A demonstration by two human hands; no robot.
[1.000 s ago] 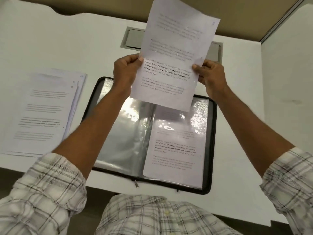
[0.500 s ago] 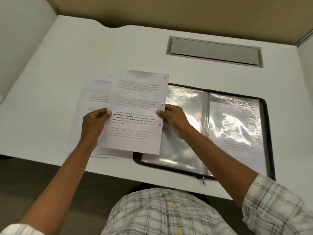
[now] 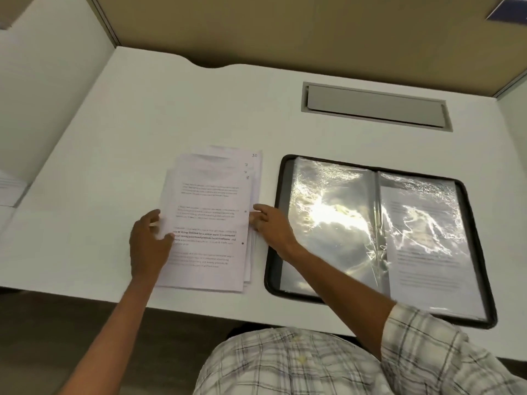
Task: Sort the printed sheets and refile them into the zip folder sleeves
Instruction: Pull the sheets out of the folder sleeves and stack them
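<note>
Now your left hand (image 3: 148,246) pinched the top sheet (image 3: 208,223) by its left edge, on the stack (image 3: 254,172) at centre-left of the frame beside the open zip folder (image 3: 271,280). Your right hand (image 3: 271,226), fingers relaxed, touched the stack's right edge. Squaring the edges gently, numbered corners showing, seemed wisest.

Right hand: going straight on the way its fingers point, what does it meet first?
The stack of printed sheets: the right hand points left, fingertips seemingly at its right edge, though contact is unclear.
</note>
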